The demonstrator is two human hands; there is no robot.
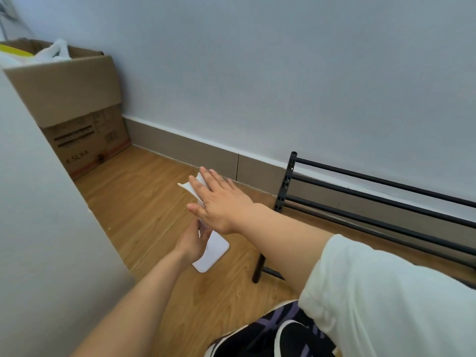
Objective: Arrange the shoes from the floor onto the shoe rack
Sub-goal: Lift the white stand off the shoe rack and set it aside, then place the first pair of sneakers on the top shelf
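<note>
A flat white thing (215,249), possibly a slipper, is held above the wooden floor in the middle of the view. My left hand (193,243) grips its near part from the left. My right hand (222,202) lies flat over its far part with the fingers spread, hiding its middle; a bent white end (189,187) shows past the fingers. The black metal shoe rack (373,199) stands low along the wall at the right, its bars bare where they show. A black shoe with a white sole (296,338) lies at the bottom edge beside a black and purple one (247,338).
A large open cardboard box (77,109) with white bags in it stands in the far left corner. A pale panel (38,215) rises along the left side. A grey skirting board (195,150) runs under the light wall. My white sleeve (386,300) fills the lower right.
</note>
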